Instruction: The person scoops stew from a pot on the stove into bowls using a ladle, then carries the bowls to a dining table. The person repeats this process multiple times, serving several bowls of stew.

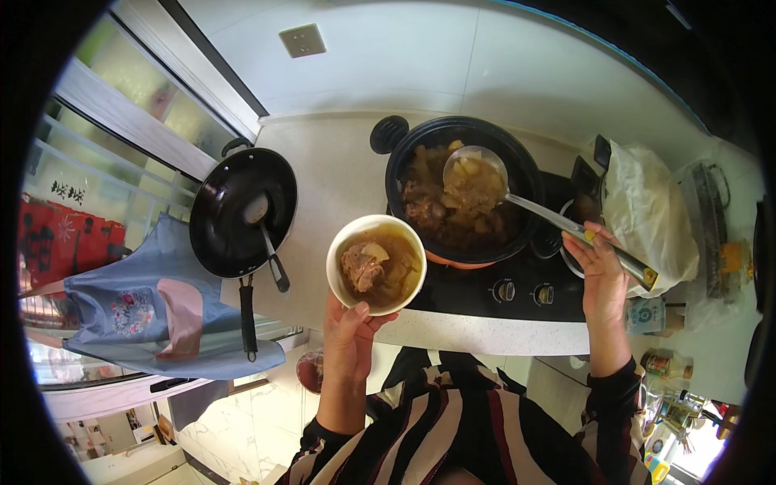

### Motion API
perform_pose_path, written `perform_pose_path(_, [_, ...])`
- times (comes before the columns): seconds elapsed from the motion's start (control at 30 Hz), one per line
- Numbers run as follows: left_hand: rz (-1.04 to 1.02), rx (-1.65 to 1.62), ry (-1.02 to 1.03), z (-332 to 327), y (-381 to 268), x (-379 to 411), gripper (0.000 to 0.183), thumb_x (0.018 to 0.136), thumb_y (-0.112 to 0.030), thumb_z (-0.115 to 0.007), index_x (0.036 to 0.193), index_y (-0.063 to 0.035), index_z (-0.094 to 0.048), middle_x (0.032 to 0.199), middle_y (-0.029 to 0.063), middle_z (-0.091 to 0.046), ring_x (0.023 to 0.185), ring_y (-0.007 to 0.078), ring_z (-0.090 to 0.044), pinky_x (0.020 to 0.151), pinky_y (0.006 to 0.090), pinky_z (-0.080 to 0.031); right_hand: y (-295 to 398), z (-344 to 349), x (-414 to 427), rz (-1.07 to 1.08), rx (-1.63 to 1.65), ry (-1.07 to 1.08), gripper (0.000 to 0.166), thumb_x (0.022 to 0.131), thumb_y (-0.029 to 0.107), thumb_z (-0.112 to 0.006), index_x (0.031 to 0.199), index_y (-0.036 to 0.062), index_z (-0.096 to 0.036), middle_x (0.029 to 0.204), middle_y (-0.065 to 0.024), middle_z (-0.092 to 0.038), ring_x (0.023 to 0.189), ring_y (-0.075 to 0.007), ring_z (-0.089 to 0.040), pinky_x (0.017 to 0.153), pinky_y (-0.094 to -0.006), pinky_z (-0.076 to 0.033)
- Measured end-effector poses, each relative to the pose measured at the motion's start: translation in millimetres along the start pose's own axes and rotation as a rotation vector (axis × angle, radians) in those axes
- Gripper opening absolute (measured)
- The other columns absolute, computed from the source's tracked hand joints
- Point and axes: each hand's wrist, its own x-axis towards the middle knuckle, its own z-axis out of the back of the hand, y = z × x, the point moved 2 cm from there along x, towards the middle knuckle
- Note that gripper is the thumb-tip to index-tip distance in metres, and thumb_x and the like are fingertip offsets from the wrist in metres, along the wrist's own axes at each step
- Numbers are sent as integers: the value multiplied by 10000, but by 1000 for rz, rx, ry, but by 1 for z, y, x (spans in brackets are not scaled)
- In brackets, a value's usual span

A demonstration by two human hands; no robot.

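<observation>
My left hand (354,327) holds a white bowl (334,285) at the front left of the pot, above the counter's front edge. In the bowl are a chunk of meat (362,270) and pale pieces in brown broth. My right hand (600,260) grips the metal handle of a ladle (527,206). The ladle's round head, full of stew (473,182), is over the dark cooking pot (464,127). More meat and soft pale pieces lie in the pot, which has black handles and stands on the black gas stove (461,294).
A black wok (218,236) with a ladle (273,260) in it stands on the left of the counter (327,163). At the right, a pan (600,182) is covered by a whitish cloth or bag (648,218). Two stove knobs (503,291) face me. A blue apron (139,303) hangs left.
</observation>
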Motion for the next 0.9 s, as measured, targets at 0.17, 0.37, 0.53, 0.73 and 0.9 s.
perform_pose_path(0.17, [9,-11,16,1,1,1,739,766,-226,-682,1369,-23,-306,1249,186,-505,1028,262,-623,805,327,-569,11,0,7,-56,-5,-38,252,869,147,-589,1020,-53,-569,1078,-171,-582,915,-341,-653,837,-433,-546])
perform_pose_path(0.37, [41,6,20,-6,-2,4,715,765,-208,-676,1354,-9,-323,1223,176,-526,1004,253,-630,795,323,-569,31,2,18,-54,-50,-16,256,866,166,-605,1002,-49,-574,1088,-177,-589,915,-347,-652,835,-427,-548])
perform_pose_path(0.53, [61,12,74,-14,-2,13,703,771,-197,-674,1348,-5,-322,1218,169,-527,1008,246,-626,794,324,-568,56,0,23,-12,-84,14,278,866,190,-606,1000,-51,-569,1092,-175,-586,927,-352,-648,849,-421,-540])
perform_pose_path(0.73, [82,-13,95,-25,5,26,659,797,-128,-651,1354,-21,-316,1213,151,-529,1007,240,-620,789,324,-565,90,-4,27,41,-137,109,312,912,201,-531,1068,-68,-560,1128,-179,-583,973,-356,-641,903,-413,-518])
perform_pose_path(0.9, [111,-53,64,-37,13,37,647,818,-66,-627,1367,-29,-285,1179,152,-548,977,234,-629,776,321,-563,119,-15,19,95,-101,225,298,937,204,-488,1070,-51,-569,1152,-184,-585,989,-335,-643,905,-387,-532])
